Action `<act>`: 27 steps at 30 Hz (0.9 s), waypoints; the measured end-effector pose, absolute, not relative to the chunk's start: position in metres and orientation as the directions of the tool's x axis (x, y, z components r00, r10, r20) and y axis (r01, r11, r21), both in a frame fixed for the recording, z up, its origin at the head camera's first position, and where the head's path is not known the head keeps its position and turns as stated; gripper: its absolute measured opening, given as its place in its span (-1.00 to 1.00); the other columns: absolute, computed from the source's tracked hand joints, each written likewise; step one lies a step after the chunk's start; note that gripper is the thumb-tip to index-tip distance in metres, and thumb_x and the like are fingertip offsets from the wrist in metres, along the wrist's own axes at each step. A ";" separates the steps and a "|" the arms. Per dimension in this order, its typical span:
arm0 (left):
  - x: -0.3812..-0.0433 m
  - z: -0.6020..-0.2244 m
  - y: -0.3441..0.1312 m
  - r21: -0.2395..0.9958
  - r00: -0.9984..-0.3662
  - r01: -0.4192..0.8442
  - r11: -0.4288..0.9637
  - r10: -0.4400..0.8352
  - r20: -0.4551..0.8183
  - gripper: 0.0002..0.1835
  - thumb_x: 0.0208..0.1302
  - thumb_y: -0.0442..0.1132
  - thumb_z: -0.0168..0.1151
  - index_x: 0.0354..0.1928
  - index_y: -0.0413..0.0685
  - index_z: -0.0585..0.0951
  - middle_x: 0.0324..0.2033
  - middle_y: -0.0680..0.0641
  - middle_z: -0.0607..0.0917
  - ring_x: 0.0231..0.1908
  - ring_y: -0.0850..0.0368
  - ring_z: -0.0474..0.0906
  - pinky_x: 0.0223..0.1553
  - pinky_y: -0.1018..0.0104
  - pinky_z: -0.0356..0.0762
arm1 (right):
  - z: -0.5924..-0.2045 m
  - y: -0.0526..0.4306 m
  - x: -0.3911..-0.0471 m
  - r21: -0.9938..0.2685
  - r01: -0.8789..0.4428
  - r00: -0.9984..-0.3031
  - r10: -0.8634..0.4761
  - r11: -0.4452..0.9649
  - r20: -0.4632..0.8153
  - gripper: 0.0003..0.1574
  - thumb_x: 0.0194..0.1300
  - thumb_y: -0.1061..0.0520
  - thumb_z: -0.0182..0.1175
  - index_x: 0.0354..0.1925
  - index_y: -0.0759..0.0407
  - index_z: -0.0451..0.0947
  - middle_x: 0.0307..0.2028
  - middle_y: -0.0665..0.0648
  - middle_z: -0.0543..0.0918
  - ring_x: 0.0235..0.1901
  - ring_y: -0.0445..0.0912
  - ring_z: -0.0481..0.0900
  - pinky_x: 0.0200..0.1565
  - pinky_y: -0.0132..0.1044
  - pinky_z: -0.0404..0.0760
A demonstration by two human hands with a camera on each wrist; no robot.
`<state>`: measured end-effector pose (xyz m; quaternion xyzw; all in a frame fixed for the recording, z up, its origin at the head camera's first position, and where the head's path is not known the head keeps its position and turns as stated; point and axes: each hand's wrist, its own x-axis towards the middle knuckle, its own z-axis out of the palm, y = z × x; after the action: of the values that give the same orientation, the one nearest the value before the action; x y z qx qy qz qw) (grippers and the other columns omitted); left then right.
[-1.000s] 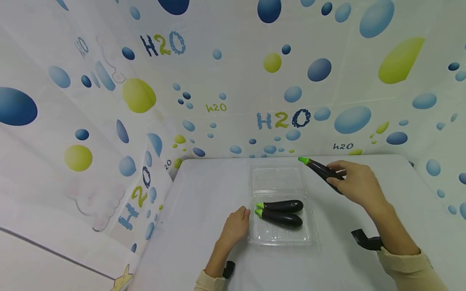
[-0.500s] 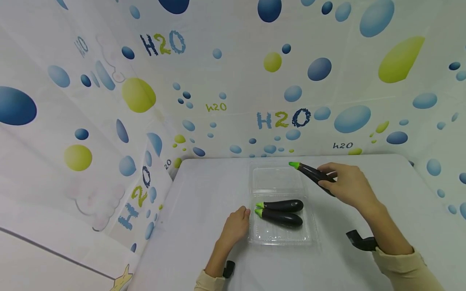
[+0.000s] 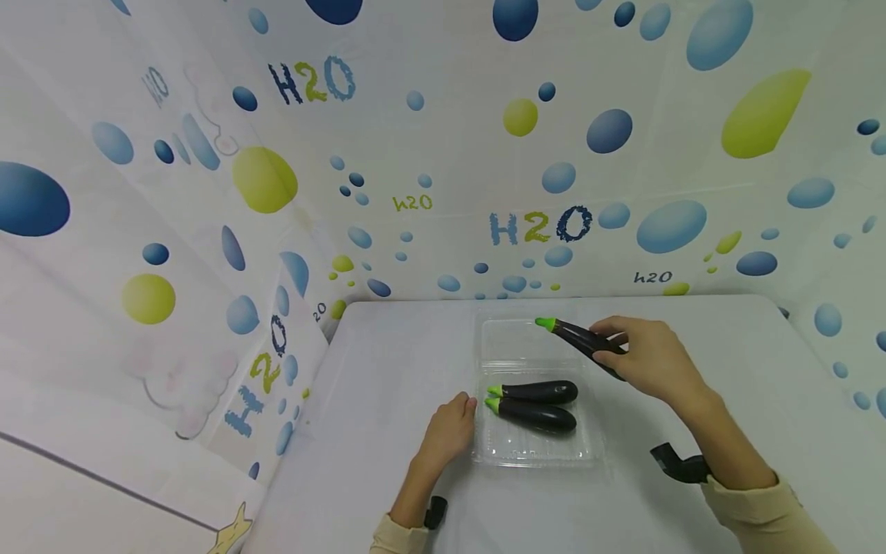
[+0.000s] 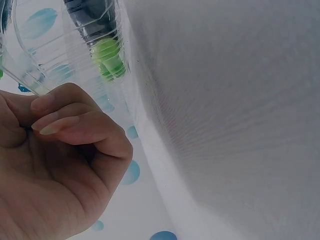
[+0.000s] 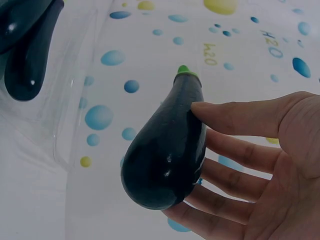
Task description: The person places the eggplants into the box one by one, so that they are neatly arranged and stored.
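My right hand point(image 3: 651, 358) grips a dark eggplant point(image 3: 577, 337) with a bright green stem, thumb on one side and fingers on the other. It is held at a slant, its stem pointing left over the raised-edge lid half of a clear plastic clamshell container point(image 3: 533, 454). In the right wrist view the held eggplant point(image 5: 165, 145) shows its fat glossy end. Two more eggplants, an upper one point(image 3: 540, 392) and a lower one point(image 3: 536, 416), lie side by side in the near half, stems to the left. My left hand point(image 3: 450, 427) pinches the container's left edge with curled fingers.
A white-covered table point(image 3: 374, 362) carries the container. Behind it and to the left hangs a white curtain point(image 3: 457, 138) with blue and green dots and H2O lettering. A black wrist strap point(image 3: 680, 464) sticks out beside the right forearm.
My right hand has moved left and slightly down with the eggplant, bringing its stem over the container's far half. The left hand, container and two eggplants inside stay put.
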<state>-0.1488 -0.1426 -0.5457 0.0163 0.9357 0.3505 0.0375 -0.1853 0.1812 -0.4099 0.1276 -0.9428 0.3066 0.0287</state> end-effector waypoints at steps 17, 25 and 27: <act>-0.148 -0.550 -0.145 0.659 -0.997 0.016 0.752 0.064 -0.050 -0.65 0.70 -0.12 -0.14 -0.29 -0.11 0.49 -0.62 0.04 0.39 -0.63 0.19 0.30 -0.62 0.33 0.25 | -0.419 0.164 -0.183 -0.584 -0.290 -0.956 -0.262 0.759 0.134 -0.57 0.31 0.12 0.46 0.14 0.11 0.69 -0.04 0.23 0.78 -0.07 0.18 0.75 -0.23 -0.01 0.69; -0.148 -0.551 -0.147 0.662 -0.997 0.015 0.750 0.064 -0.051 -0.66 0.70 -0.12 -0.14 -0.28 -0.10 0.49 -0.61 0.05 0.38 -0.61 0.18 0.29 -0.61 0.33 0.24 | -0.424 0.154 -0.183 -0.577 -0.303 -0.951 -0.279 0.758 0.132 -0.57 0.29 0.15 0.48 0.12 0.11 0.70 -0.05 0.17 0.78 -0.07 0.16 0.74 -0.20 0.02 0.69; -0.148 -0.551 -0.147 0.663 -0.997 0.016 0.748 0.066 -0.050 -0.66 0.69 -0.13 -0.13 -0.28 -0.10 0.49 -0.61 0.05 0.38 -0.61 0.18 0.29 -0.60 0.32 0.24 | -0.426 0.152 -0.183 -0.575 -0.309 -0.949 -0.287 0.758 0.132 -0.58 0.28 0.15 0.48 0.11 0.10 0.71 -0.06 0.15 0.79 -0.08 0.14 0.74 -0.20 0.02 0.68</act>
<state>-0.1484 -0.1467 -0.5513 0.0221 0.9343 0.3541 0.0351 -0.1831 0.1519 -0.4257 0.1590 -0.9373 0.3096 0.0177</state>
